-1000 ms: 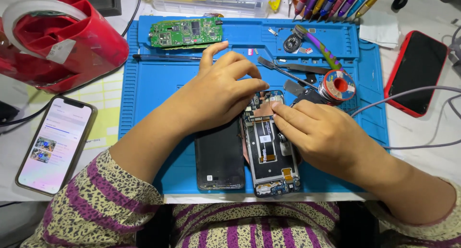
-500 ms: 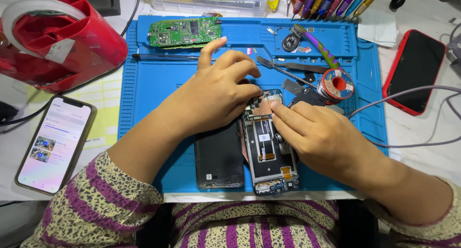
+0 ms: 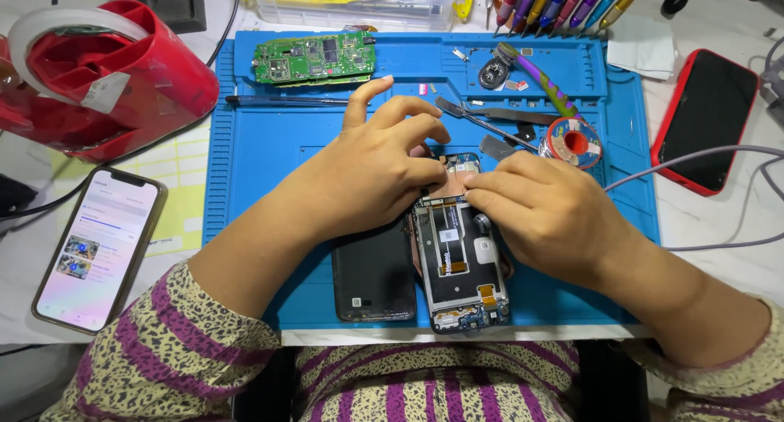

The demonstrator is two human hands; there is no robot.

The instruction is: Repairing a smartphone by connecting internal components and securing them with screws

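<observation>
Both hands meet at the far end of the opened phone (image 3: 459, 267) lying mid-mat on the blue mat (image 3: 261, 144). The left hand (image 3: 371, 173) and right hand (image 3: 547, 214) press curled fingertips onto it. A black back cover (image 3: 373, 275) lies just left.

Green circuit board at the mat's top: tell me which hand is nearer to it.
Left. The left hand has its raised index finger just below the green circuit board; the right hand lies farther down and right, on the opened phone.

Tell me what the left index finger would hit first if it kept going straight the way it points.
The left hand has its index finger raised toward the mat's far edge. Going straight on, it would likely meet the green circuit board first, though its height above the mat is unclear.
</observation>
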